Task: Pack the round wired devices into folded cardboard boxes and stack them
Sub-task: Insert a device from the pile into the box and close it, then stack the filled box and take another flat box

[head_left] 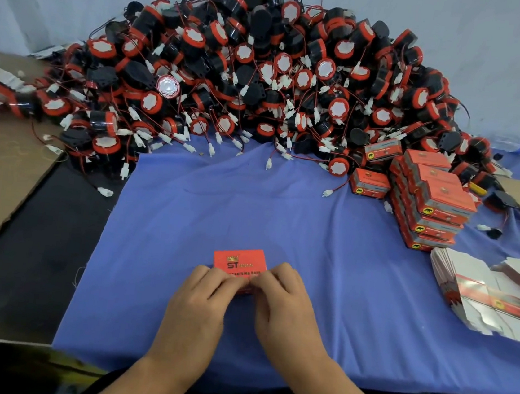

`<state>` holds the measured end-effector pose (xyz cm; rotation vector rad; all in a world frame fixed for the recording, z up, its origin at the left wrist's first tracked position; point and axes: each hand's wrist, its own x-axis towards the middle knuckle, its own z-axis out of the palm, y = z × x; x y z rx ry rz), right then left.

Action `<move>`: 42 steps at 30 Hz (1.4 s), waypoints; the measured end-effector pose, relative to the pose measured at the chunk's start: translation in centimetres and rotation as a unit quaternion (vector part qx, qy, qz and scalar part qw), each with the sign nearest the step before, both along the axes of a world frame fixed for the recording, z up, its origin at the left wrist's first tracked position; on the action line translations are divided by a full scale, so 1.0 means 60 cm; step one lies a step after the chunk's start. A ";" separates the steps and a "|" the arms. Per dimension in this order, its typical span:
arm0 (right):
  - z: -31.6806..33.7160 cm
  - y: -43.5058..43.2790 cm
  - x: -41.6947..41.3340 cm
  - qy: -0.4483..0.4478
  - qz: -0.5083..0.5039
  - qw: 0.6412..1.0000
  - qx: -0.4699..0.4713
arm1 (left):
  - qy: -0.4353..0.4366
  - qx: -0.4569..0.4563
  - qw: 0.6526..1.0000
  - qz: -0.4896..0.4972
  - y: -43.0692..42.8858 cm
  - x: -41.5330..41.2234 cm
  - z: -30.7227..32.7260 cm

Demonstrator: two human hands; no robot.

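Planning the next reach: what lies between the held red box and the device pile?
Only bare blue cloth between the red box and the device pile, as the head view shows.

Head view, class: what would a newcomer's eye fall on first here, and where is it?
First, the huge pile of round red-and-black wired devices, heaped across the far side of the blue cloth. Next, the stack of red boxes at the right. Near the front, the left hand and right hand hold one red box between them.
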<state>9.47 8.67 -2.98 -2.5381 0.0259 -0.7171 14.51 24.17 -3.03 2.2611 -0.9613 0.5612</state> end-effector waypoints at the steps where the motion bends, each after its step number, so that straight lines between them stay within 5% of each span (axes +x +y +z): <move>1: -0.002 0.002 -0.001 -0.007 -0.008 0.996 0.085 | 0.034 -0.045 0.998 0.007 0.002 0.003 0.001; 4: -0.006 0.009 0.001 0.019 -0.069 0.958 0.278 | 0.196 -0.219 0.954 0.068 0.004 0.010 0.002; 7: -0.007 0.012 0.006 0.066 -0.094 0.937 0.329 | 0.348 -0.312 0.877 0.110 -0.010 0.016 -0.003; 10: 0.005 0.010 0.010 0.064 -0.103 0.921 0.370 | 0.392 -0.353 0.843 0.104 -0.044 0.019 0.002; 21: 0.065 -0.175 0.090 -0.092 -0.223 0.855 0.459 | 0.456 -0.331 0.823 -0.074 -0.308 0.089 0.066; 28: 0.069 -0.312 0.201 -0.070 -0.246 0.848 0.464 | 0.513 -0.252 0.807 -0.148 -0.462 0.198 0.058; 35: 0.054 -0.402 0.297 -0.099 -0.258 0.787 0.552 | 0.531 -0.246 0.788 -0.190 -0.568 0.291 0.051; 42: 0.036 -0.419 0.307 -0.088 -0.268 0.793 0.540 | 0.514 -0.222 0.802 -0.208 -0.593 0.317 0.017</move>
